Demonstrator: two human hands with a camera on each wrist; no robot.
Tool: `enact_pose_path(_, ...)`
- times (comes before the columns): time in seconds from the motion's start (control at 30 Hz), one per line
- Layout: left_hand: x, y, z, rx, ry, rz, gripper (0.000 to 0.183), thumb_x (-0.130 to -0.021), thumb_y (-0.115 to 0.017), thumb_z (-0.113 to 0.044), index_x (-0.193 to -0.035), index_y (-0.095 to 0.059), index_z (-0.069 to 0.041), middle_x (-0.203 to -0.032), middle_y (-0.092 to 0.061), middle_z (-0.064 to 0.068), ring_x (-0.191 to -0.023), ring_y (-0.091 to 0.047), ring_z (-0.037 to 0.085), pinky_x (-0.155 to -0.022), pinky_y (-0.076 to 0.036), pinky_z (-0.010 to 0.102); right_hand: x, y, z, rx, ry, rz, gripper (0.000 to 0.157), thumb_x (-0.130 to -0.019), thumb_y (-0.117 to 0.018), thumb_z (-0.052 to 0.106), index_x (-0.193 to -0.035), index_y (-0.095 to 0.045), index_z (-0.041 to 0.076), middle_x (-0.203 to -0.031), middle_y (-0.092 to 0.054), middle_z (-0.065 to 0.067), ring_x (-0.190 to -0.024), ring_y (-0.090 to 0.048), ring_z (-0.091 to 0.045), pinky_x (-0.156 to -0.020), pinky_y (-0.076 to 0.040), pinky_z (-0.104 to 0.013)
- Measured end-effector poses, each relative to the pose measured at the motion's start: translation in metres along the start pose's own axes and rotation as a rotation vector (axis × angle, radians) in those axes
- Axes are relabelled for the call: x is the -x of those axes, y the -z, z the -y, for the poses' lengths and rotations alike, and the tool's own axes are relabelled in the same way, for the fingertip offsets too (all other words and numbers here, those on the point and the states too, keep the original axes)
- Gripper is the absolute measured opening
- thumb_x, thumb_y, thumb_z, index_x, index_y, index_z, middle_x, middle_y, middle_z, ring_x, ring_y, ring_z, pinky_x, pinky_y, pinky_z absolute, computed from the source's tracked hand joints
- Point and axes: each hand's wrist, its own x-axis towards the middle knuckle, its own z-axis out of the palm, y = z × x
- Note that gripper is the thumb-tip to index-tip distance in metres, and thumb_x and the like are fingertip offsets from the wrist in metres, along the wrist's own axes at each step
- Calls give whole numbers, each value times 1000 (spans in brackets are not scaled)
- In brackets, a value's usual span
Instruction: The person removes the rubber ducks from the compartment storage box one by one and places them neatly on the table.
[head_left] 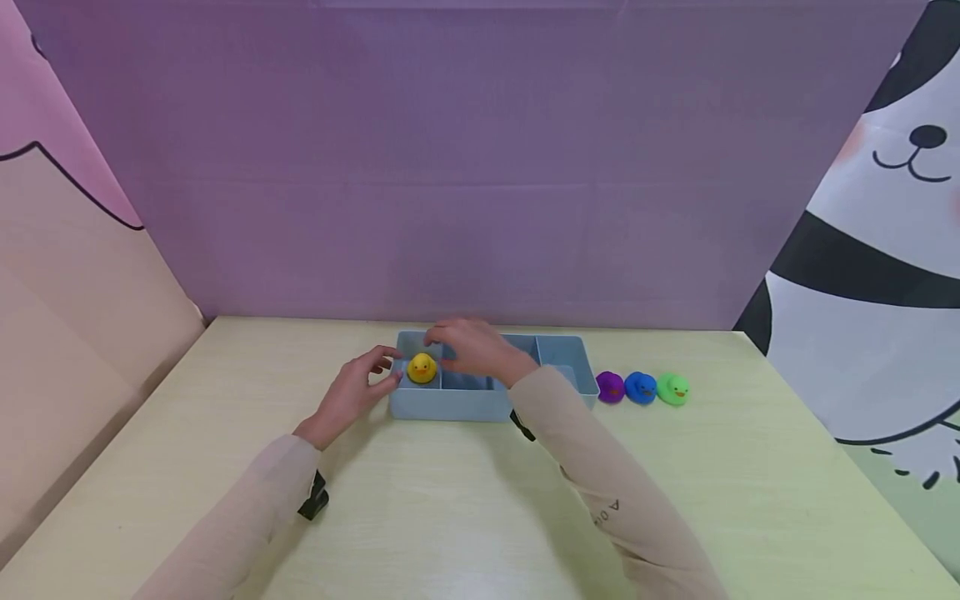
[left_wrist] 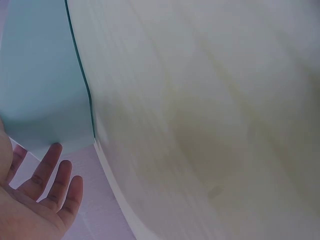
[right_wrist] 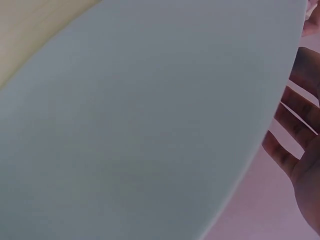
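Note:
A yellow rubber duck (head_left: 422, 368) sits upright in the leftmost compartment of a light blue divided box (head_left: 450, 406). My left hand (head_left: 352, 394) is at the box's left end, fingertips right at the rim; the left wrist view shows its fingers spread beside the blue wall. Above the left part of the box, my right hand (head_left: 480, 348) reaches in from the right, its fingers just beside the duck and gripping nothing. In the right wrist view those fingers (right_wrist: 300, 107) look loose and apart past the box's edge.
To the right of the box, a purple duck (head_left: 611, 387), a blue duck (head_left: 641, 387) and a green duck (head_left: 673, 388) stand in a row on the pale wooden table (head_left: 420, 517). Behind the table's back edge hangs a purple backdrop (head_left: 465, 167).

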Motion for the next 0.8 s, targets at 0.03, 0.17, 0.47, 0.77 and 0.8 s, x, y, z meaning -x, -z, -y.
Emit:
enact_pose_path(0.03, 0, 0, 0, 1, -3, -1, 33, -89, -58, -25, -120, -54, -14, -115, -62, 12, -103, -57, 31, -88, -47, 47, -2, 0, 1, -2, 0, -3, 36, -83, -67, 21, -117, -60, 15, -120, -60, 2, -111, -54, -17, -97, -43, -36)
enact_pose_path(0.17, 0, 1, 0, -2, -9, -5, 33, -89, -58, -24, -120, -53, -13, -114, -62, 12, -103, -57, 32, -88, -47, 48, -8, -4, 3, 2, 4, -7, 35, -82, -67, 22, -116, -61, 15, -118, -60, 2, -110, -54, -16, -97, -43, -36)
enact_pose_path(0.47, -1, 0, 0, 4, -10, -6, 33, -89, -58, -23, -120, -54, -13, -114, -62, 12, -103, -57, 32, -88, -47, 49, -18, -9, 8, 24, -19, 10, 35, -82, -68, 23, -116, -62, 16, -117, -62, 1, -106, -57, -16, -94, -46, -32)
enact_pose_path(0.77, 0, 1, 0, 3, -27, -14, 31, -89, -58, -24, -118, -54, -13, -114, -62, 11, -103, -58, 31, -87, -47, 49, -25, -13, 13, 65, -49, 54, 35, -82, -68, 23, -116, -62, 17, -116, -62, 1, -105, -56, -15, -91, -48, -30)
enact_pose_path(0.8, 1, 1, 0, 2, -28, -15, 31, -89, -58, -24, -118, -55, -13, -114, -62, 11, -102, -58, 31, -87, -47, 49, -26, -14, 13, 66, -51, 59, 35, -82, -68, 23, -116, -62, 17, -115, -62, 1, -104, -56, -15, -91, -48, -29)
